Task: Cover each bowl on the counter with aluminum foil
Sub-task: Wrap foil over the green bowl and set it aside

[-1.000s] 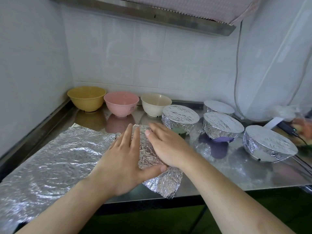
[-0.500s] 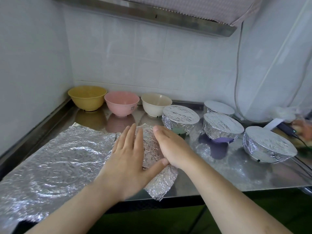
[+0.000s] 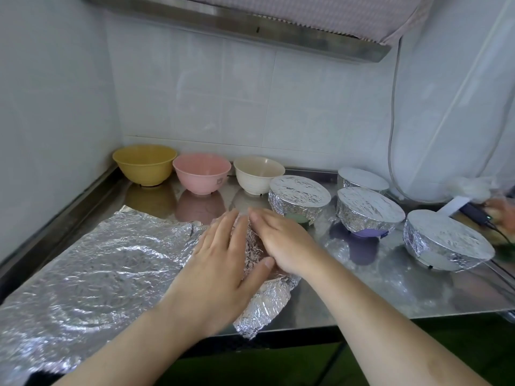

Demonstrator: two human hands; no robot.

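No readable text, brand or number anywhere. Only a small dark mark on the pink bowl, at about 4 o'clock on its side, too small and blurred to make out.

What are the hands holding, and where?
Both hands press flat on the foil-wrapped bowl: left hand on its top left, right hand on its top right. Neither grips it.
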